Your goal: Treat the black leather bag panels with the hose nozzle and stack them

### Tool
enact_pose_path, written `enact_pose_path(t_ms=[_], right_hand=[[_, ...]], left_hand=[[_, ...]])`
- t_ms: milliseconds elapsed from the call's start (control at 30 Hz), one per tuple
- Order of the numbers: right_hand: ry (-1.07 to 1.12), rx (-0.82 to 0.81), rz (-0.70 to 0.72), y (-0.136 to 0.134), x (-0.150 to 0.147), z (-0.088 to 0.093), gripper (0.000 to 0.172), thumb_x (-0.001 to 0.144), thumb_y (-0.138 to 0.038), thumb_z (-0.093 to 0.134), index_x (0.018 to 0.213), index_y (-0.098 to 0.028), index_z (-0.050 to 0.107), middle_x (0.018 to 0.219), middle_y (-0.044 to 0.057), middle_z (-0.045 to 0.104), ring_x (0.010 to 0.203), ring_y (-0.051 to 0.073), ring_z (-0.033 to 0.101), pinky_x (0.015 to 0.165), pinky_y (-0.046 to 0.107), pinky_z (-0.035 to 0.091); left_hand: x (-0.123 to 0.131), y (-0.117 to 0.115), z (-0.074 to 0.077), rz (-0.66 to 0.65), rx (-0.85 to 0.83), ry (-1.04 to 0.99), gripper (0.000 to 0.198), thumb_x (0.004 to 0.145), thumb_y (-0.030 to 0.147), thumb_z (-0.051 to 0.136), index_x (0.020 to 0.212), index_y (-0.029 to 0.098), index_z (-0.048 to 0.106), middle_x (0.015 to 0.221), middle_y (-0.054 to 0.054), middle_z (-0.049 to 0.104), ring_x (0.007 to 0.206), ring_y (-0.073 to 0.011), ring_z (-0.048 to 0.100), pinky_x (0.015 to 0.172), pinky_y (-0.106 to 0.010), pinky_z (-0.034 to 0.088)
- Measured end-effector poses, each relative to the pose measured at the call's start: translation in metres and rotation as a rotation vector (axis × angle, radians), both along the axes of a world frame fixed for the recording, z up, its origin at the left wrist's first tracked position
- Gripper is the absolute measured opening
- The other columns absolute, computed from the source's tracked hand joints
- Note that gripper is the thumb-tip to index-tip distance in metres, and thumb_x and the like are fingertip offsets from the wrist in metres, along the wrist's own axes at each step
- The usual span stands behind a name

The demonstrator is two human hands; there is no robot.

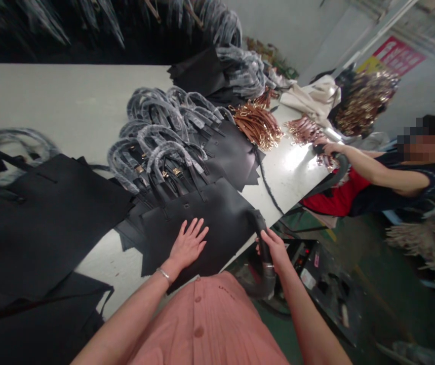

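Note:
My left hand (pixel 189 247) lies flat with its fingers spread on a black leather bag panel (pixel 223 210). Wrapped handles (pixel 171 152) rise from the panel's far edge, with gold buckles (pixel 178 173) among the straps. In my right hand (pixel 276 249) is a black hose nozzle (pixel 257 221), its tip over the panel's right corner. The thick hose bends down and back beneath my grip. More handled black panels (pixel 227 152) lie stacked behind the one under my left hand.
Large black panels (pixel 46 213) cover the left of the white table (pixel 69 101). Brown straps with gold clasps (pixel 257 124) lie beyond. At right, a co-worker (pixel 395 177) holds another hose (pixel 342 170). A dark machine (pixel 327 289) stands below the table's right edge.

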State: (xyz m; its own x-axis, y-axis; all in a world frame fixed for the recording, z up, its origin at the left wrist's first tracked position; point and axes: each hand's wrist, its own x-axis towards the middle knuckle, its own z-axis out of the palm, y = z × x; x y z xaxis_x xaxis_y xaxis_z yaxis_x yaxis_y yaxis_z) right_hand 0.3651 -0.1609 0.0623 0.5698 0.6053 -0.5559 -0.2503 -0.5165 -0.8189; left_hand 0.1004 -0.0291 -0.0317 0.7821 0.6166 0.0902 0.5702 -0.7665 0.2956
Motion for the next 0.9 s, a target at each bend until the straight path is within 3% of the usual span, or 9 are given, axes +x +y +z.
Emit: enact_pose_path(t_ms=[267,467,567,700,800,900], right_hand=[[0.002,-0.081,0.075,-0.017,0.007,0.027,0.069,0.076,-0.045,0.071,0.135,-0.016,0.048,0.072,0.003,0.068,0.049,0.013,0.061,0.044,0.023,0.050],[0.110,-0.210,0.243,-0.036,-0.002,0.024,0.072,0.075,-0.045,0.071,0.136,-0.016,0.047,0.070,0.001,0.066,0.046,0.012,0.058,0.041,0.022,0.043],[0.119,-0.215,0.301,-0.029,-0.012,0.018,0.074,0.076,-0.048,0.070,0.138,-0.017,0.046,0.073,0.001,0.066,0.047,0.012,0.057,0.043,0.023,0.042],[0.118,-0.158,0.361,0.002,-0.026,0.019,0.080,0.075,-0.050,0.069,0.142,-0.017,0.040,0.075,0.001,0.065,0.051,0.013,0.058,0.047,0.025,0.043],[0.122,-0.132,0.412,0.027,-0.038,0.027,0.084,0.074,-0.052,0.070,0.143,-0.017,0.038,0.074,-0.001,0.063,0.053,0.013,0.058,0.049,0.026,0.043],[0.140,-0.117,0.447,0.043,-0.049,0.032,0.084,0.075,-0.052,0.069,0.143,-0.016,0.037,0.073,-0.001,0.062,0.052,0.012,0.057,0.050,0.025,0.042]], left_hand=[[0.000,0.001,0.002,0.008,-0.016,-0.006,0.046,0.091,0.039,0.050,0.135,0.026,0.050,0.152,-0.008,0.033,0.142,-0.0272,0.024,0.116,-0.052,0.009],[-0.001,-0.002,0.002,0.007,-0.036,-0.053,0.045,0.090,0.036,0.051,0.134,0.026,0.050,0.151,-0.008,0.035,0.140,-0.0286,0.027,0.114,-0.055,0.013],[0.003,0.008,0.003,0.023,-0.070,-0.121,0.040,0.090,0.032,0.052,0.129,0.022,0.054,0.142,-0.010,0.047,0.130,-0.0271,0.041,0.111,-0.050,0.026],[0.013,0.059,0.014,0.263,-0.094,-0.279,0.031,0.091,0.023,0.048,0.120,0.014,0.056,0.119,-0.013,0.059,0.110,-0.0232,0.053,0.099,-0.039,0.043],[0.020,0.119,0.029,0.412,-0.039,-0.389,0.029,0.090,0.017,0.048,0.118,0.015,0.056,0.116,-0.012,0.056,0.110,-0.0234,0.051,0.099,-0.039,0.043],[0.022,0.175,0.045,0.526,0.046,-0.363,0.032,0.087,0.011,0.046,0.117,0.016,0.057,0.119,-0.013,0.055,0.113,-0.0249,0.050,0.100,-0.041,0.042]])
